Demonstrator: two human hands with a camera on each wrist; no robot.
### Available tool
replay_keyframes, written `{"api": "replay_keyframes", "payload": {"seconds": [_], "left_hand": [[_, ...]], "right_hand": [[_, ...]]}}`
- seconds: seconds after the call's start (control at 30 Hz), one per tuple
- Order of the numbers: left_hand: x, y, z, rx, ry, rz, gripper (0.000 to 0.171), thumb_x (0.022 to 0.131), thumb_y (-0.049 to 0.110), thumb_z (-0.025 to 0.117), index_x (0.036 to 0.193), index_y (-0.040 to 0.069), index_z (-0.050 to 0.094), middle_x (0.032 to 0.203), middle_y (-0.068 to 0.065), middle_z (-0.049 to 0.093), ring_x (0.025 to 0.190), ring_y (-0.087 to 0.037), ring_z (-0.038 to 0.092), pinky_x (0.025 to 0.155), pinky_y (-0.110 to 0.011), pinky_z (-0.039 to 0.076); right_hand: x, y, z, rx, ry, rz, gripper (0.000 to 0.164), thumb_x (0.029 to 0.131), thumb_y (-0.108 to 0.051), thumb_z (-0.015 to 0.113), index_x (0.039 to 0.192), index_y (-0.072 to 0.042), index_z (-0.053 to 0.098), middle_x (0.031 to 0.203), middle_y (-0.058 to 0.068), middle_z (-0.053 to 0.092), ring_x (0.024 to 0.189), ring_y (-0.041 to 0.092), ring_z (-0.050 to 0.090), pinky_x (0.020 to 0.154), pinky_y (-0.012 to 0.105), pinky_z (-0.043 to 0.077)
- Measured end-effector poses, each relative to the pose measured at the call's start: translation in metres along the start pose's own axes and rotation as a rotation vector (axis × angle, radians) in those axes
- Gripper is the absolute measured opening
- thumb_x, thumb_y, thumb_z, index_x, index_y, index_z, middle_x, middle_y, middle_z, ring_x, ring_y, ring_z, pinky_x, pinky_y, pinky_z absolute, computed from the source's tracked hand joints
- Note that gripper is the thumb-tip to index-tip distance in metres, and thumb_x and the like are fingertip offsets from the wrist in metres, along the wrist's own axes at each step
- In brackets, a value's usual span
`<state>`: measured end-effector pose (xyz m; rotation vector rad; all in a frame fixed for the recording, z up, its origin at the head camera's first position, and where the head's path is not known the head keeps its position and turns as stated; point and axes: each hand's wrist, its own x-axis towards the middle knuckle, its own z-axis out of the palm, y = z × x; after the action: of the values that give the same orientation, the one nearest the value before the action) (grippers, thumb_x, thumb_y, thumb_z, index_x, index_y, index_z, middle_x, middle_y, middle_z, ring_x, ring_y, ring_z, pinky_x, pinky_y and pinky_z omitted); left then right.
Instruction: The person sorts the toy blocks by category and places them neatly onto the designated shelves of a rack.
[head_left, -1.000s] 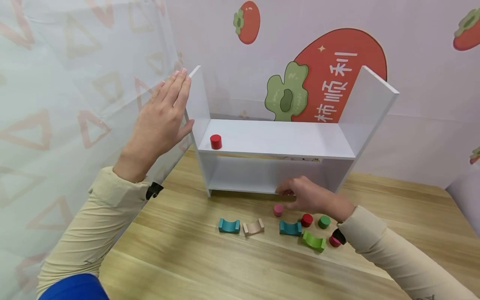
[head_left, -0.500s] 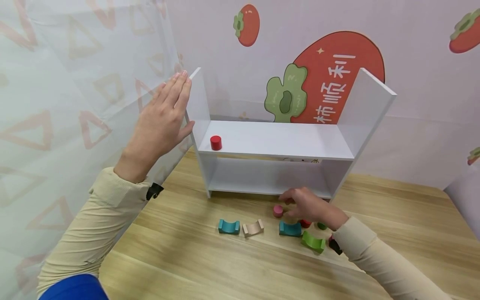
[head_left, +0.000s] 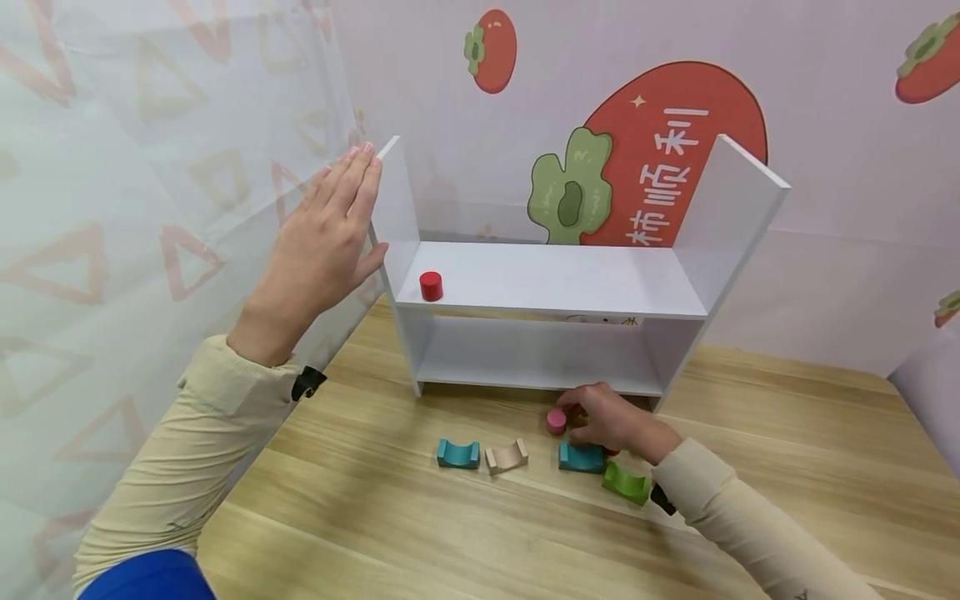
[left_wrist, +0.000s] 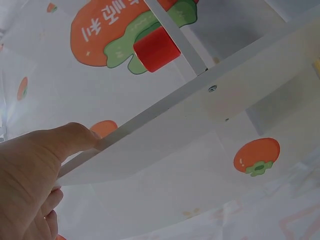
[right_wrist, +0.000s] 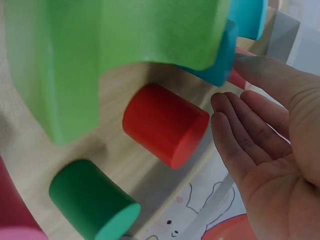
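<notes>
My left hand [head_left: 322, 233] lies with straight fingers along the outer side of the white shelf's [head_left: 525, 275] left panel, its thumb at the front edge. On the table before the shelf, my right hand [head_left: 611, 421] is at a small pink cylinder block [head_left: 556, 422]. Its thumb and fingertips are spread beside that block; firm contact cannot be made out. Just below the hand lies a blue block with a curved hollow [head_left: 581, 457]. In the right wrist view a red cylinder [right_wrist: 165, 125] and a green cylinder [right_wrist: 92, 200] lie near the fingers; in the head view the right hand mostly hides them.
One red cylinder [head_left: 431, 287] stands at the upper board's left end. Another blue hollowed block [head_left: 458, 454], a beige one [head_left: 507, 457] and a light green one [head_left: 626, 483] lie on the table [head_left: 420, 533]. A printed cloth wall [head_left: 480, 167] is behind the shelf.
The right hand has moved down and slightly left, closer around the pink cylinder, covering the red and green cylinders on the table. The left hand has stayed on the shelf panel.
</notes>
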<state>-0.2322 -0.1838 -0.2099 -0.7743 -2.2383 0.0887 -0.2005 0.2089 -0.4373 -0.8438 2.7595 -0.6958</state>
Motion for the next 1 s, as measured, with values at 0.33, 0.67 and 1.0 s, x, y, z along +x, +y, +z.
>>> {"api": "replay_keyframes", "payload": {"seconds": [0.33,0.67,1.0], "left_hand": [[0.003,0.001,0.0,-0.008,-0.008,-0.002,0.091,0.089,0.012,0.078,0.163,-0.007,0.027,0.172,-0.023,0.03,0.161,-0.038,0.03,0.132,-0.053,0.029],[0.004,0.001,0.0,-0.016,-0.014,-0.013,0.091,0.089,0.011,0.077,0.163,-0.007,0.027,0.172,-0.023,0.03,0.161,-0.038,0.03,0.132,-0.053,0.028],[0.003,0.001,0.0,-0.021,-0.023,-0.012,0.093,0.09,0.012,0.079,0.163,-0.007,0.026,0.173,-0.023,0.029,0.161,-0.038,0.029,0.132,-0.054,0.028]], "right_hand": [[0.004,0.005,0.009,-0.039,0.016,-0.023,0.038,0.083,-0.005,0.087,0.119,0.0,0.074,0.111,0.008,0.077,0.095,0.014,0.066,0.089,0.037,0.062],[0.008,0.001,0.013,-0.032,0.037,-0.003,0.034,0.083,-0.004,0.088,0.114,0.0,0.075,0.106,0.007,0.075,0.091,0.014,0.063,0.086,0.035,0.061],[0.01,0.002,0.016,-0.018,0.055,0.04,0.027,0.084,-0.006,0.087,0.108,-0.003,0.076,0.1,0.004,0.074,0.087,0.013,0.061,0.084,0.034,0.06]]}}
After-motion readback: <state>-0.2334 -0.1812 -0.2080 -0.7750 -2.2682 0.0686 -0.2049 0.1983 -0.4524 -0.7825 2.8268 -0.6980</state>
